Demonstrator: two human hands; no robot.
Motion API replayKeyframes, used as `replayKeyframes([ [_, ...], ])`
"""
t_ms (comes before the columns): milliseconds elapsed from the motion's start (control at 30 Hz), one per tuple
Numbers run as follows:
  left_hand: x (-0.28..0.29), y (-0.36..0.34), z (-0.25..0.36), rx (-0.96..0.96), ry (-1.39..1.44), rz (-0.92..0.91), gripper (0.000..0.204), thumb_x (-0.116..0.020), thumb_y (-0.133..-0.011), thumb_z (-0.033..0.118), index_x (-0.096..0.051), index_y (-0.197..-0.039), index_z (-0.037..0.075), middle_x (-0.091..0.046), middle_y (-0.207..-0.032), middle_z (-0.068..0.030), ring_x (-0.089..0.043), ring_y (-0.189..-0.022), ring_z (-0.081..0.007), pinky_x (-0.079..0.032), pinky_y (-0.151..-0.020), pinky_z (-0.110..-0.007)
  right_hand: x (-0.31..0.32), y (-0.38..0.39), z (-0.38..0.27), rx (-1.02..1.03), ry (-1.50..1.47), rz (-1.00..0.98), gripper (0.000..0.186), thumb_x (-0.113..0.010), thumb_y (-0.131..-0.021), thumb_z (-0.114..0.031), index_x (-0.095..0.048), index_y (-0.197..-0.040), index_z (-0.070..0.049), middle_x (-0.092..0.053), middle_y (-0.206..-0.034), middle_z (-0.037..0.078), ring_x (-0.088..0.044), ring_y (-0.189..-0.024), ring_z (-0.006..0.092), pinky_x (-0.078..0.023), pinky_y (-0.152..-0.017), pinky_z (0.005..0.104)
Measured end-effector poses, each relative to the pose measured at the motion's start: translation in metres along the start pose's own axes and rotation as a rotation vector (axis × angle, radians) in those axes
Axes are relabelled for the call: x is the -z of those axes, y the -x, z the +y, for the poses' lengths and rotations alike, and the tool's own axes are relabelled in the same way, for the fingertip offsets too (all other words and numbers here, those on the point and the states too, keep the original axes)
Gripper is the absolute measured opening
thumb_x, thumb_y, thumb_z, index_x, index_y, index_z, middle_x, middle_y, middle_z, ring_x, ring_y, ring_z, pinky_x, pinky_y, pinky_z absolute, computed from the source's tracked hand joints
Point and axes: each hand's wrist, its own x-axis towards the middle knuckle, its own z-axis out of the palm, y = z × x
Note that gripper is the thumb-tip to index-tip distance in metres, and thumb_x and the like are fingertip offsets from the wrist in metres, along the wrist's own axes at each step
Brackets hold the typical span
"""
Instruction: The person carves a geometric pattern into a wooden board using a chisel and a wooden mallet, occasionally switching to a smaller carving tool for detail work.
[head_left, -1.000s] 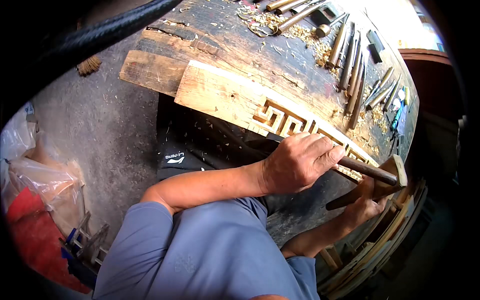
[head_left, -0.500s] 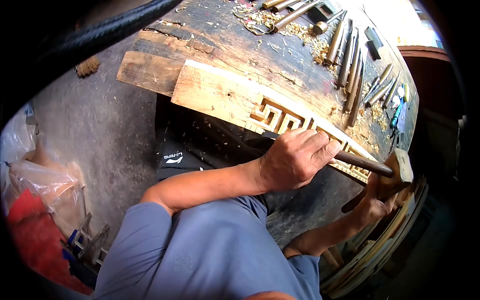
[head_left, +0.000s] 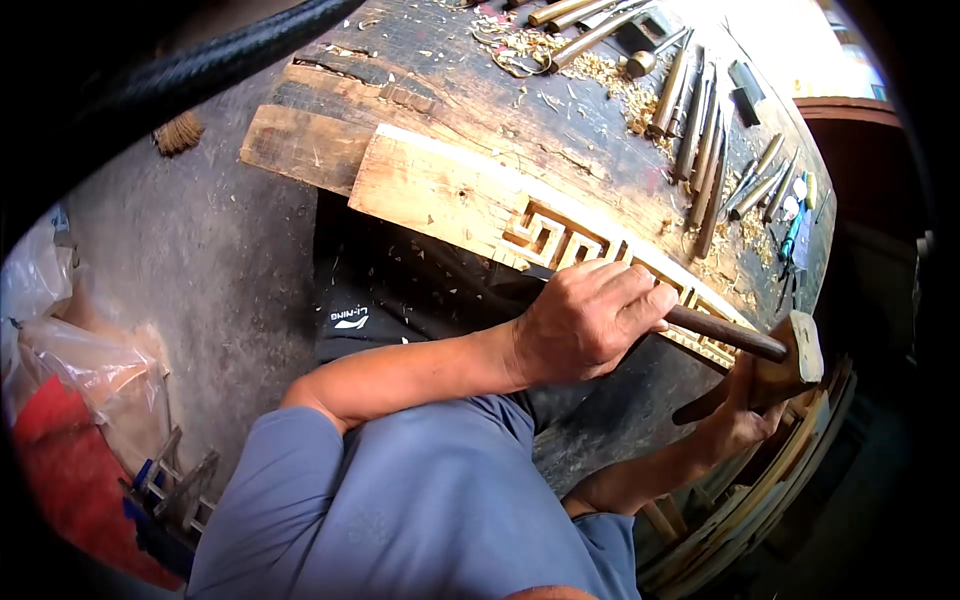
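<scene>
A pale wooden board (head_left: 425, 190) carved with a square, maze-like fretwork lies along the front edge of the workbench. My left hand (head_left: 595, 318) is wrapped round a chisel (head_left: 727, 332) with a long dark wooden handle, held low and slanting over the board's front edge. The blade's end, left of the hand, is partly hidden, so contact with the wood is hard to make out. At the right, my right hand (head_left: 742, 418) grips a wooden mallet (head_left: 803, 352). The mallet's head is up against the butt of the chisel handle.
Several chisels (head_left: 690, 120) with wooden handles lie across the far right of the workbench (head_left: 410, 70), among curled shavings (head_left: 620, 85). Strips of wood (head_left: 770, 490) are stacked at the lower right. Clear plastic bags (head_left: 100, 350) and red material (head_left: 65, 470) lie at the left.
The view has shifted slightly. The mallet and my right hand sit a little lower and further left; both hands keep their holds.
</scene>
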Motion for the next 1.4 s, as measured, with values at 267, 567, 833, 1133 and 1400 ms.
replayKeyframes([
  [267, 0.011, 0.024, 0.022, -0.303, -0.084, -0.054, 0.040, -0.074, -0.092, 0.015, -0.072, -0.129, 0.000, -0.061, -0.096, -0.0039, -0.055, -0.069, -0.0132, -0.043, -0.059, -0.029, -0.007, 0.006, 0.031, -0.295, -0.212, -0.058, 0.042, -0.088, -0.091, -0.013, -0.073, -0.126, 0.005, -0.078, -0.104, 0.011, -0.072, -0.092, 0.0180, -0.056, -0.084, 0.0304],
  [567, 0.077, 0.003, 0.001, 0.051, -0.106, 0.095, 0.039, -0.065, -0.098, -0.008, -0.063, -0.136, -0.004, -0.071, -0.112, -0.0183, -0.073, -0.094, -0.0270, -0.061, -0.086, -0.041, -0.039, 0.017, 0.036, -0.358, -0.352, -0.139, 0.033, -0.086, -0.095, -0.013, -0.072, -0.122, 0.002, -0.076, -0.103, 0.007, -0.069, -0.088, 0.0127, -0.055, -0.080, 0.0284],
  [833, 0.100, 0.009, -0.033, 0.348, 0.347, 0.346, 0.024, -0.060, -0.113, 0.003, -0.052, -0.134, -0.004, -0.079, -0.113, -0.0174, -0.077, -0.107, -0.0204, -0.059, -0.098, -0.034, -0.039, 0.014, 0.028, -0.322, -0.322, -0.219, 0.038, -0.084, -0.095, -0.005, -0.072, -0.128, 0.007, -0.077, -0.119, 0.009, -0.071, -0.104, 0.0157, -0.055, -0.096, 0.0317],
  [1133, 0.110, 0.027, -0.028, 0.649, 0.556, 0.322, 0.020, -0.062, -0.112, 0.006, -0.053, -0.127, -0.003, -0.078, -0.111, -0.0190, -0.080, -0.098, -0.0243, -0.069, -0.088, -0.037, -0.044, 0.010, 0.001, -0.275, -0.249, -0.269, 0.039, -0.085, -0.094, -0.009, -0.072, -0.128, 0.006, -0.078, -0.115, 0.008, -0.072, -0.102, 0.0171, -0.055, -0.095, 0.0328],
  [1400, 0.109, 0.044, -0.029, 0.703, 0.431, 0.297, 0.025, -0.064, -0.111, 0.006, -0.050, -0.129, -0.006, -0.078, -0.108, -0.0191, -0.079, -0.095, -0.0219, -0.070, -0.082, -0.037, -0.078, -0.012, -0.076, -0.004, -0.109, -0.437, 0.053, -0.094, -0.086, -0.018, -0.073, -0.130, 0.003, -0.080, -0.113, 0.011, -0.074, -0.101, 0.0197, -0.058, -0.094, 0.0363],
])
